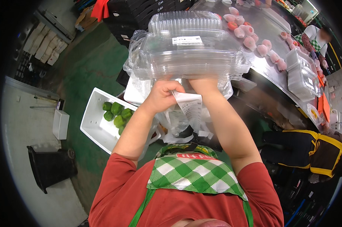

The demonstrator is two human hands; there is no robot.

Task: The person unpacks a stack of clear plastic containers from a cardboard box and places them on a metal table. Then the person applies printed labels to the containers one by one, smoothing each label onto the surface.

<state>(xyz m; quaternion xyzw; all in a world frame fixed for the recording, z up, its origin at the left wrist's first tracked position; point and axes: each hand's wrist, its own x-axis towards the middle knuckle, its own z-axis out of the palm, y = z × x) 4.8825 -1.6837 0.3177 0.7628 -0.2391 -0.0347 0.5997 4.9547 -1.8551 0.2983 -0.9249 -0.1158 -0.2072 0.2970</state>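
My left hand [162, 95] is closed, pinching the upper end of a strip of white printed labels [190, 107] that hangs down in front of my apron. Just beyond it stands a tall stack of clear plastic trays [190, 56], with a white label [186, 40] stuck on the top one. My right hand [204, 85] reaches to the near side of this stack; its fingers are hidden under the trays' edge. A second stack of clear ribbed containers [184, 22] is behind. Crumpled clear plastic film [135, 53] lies along the trays' left side.
At lower left, a white bin [97, 126] holds several green peppers [118, 108]. The steel table [261, 66] at right carries fruit in pink foam nets [249, 42] and clear clamshell boxes [301, 75]. Black crates [135, 17] are stacked behind. Two other people are at right.
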